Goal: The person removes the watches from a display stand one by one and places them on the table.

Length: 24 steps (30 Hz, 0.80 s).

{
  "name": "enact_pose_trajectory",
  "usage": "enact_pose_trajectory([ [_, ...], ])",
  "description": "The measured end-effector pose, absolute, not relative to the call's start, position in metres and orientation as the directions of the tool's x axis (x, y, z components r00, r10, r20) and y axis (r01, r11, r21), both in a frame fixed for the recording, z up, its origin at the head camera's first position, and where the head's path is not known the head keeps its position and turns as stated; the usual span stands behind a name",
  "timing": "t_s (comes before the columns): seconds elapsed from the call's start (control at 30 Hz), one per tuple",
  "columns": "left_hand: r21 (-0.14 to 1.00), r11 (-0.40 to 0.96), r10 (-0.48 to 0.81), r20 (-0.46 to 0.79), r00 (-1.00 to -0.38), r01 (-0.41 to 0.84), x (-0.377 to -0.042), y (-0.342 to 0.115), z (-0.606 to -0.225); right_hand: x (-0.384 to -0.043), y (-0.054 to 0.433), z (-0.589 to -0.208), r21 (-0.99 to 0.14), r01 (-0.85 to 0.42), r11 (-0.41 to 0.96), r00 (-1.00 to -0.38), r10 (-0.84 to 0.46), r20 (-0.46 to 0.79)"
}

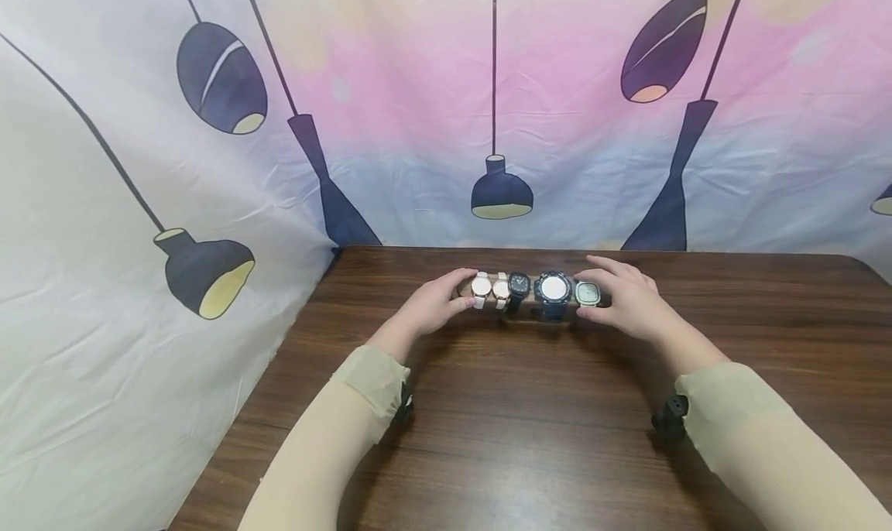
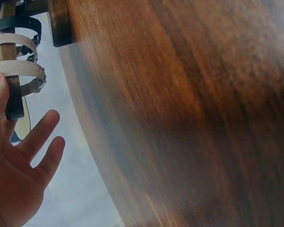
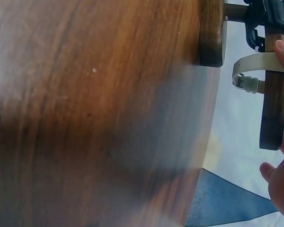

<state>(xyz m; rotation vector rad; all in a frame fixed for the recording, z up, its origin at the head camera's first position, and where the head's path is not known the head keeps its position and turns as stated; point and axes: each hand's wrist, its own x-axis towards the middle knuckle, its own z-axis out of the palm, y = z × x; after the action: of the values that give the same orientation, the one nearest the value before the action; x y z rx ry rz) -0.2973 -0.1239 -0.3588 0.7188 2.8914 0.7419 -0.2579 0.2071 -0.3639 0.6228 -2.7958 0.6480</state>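
A dark wooden T-bar watch stand [image 3: 273, 118] carries several watches side by side. At its left end, my left hand [image 1: 442, 303] pinches a white-strapped watch [image 1: 481, 285] between thumb and finger; in the left wrist view the thumb lies on its strap [image 2: 21, 68]. My right hand [image 1: 630, 299] grips a pale square watch [image 1: 588, 293] at the right end, thumb below and fingers above. Between the hands sit another white-strapped watch [image 1: 501, 289], a black square watch [image 1: 518, 284] and a large dark round watch [image 1: 554, 287].
The stand's base [image 1: 536, 320] is near the back of a brown wood-grain table [image 1: 516, 423]. Behind it hangs a pastel cloth [image 1: 418, 128] printed with dark lamps. More pale cloth [image 1: 104, 376] hangs along the left side.
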Motion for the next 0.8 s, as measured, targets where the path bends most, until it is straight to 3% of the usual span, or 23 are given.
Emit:
enact_pose_trajectory([
  [0.8, 0.477, 0.777, 0.446, 0.044, -0.894, 0.411, -0.295, -0.124, -0.357, -0.255, 0.218, -0.365, -0.383, -0.502, 0.776, -0.859, -0.394, 0.327],
])
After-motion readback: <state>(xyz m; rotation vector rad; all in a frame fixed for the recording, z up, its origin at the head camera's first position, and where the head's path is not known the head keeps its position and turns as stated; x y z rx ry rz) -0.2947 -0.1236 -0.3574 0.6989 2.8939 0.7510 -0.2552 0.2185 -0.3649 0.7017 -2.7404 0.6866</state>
